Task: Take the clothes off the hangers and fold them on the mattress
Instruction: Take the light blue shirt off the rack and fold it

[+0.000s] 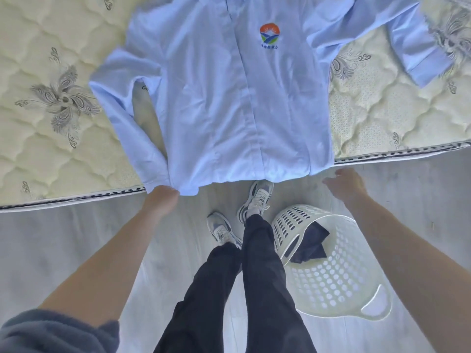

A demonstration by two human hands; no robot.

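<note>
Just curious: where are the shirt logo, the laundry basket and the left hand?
shirt logo (269,34): head view, emblem centre.
laundry basket (328,281): head view, perforated inner wall.
left hand (163,197): head view, back of hand.

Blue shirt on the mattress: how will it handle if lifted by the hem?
Likely floppy: the shirt lies wrinkled and its hem droops over the mattress edge. Probably light; the fabric looks thin. Lifted where the left hand grips the hem corner, it would likely sag and bunch.
</note>
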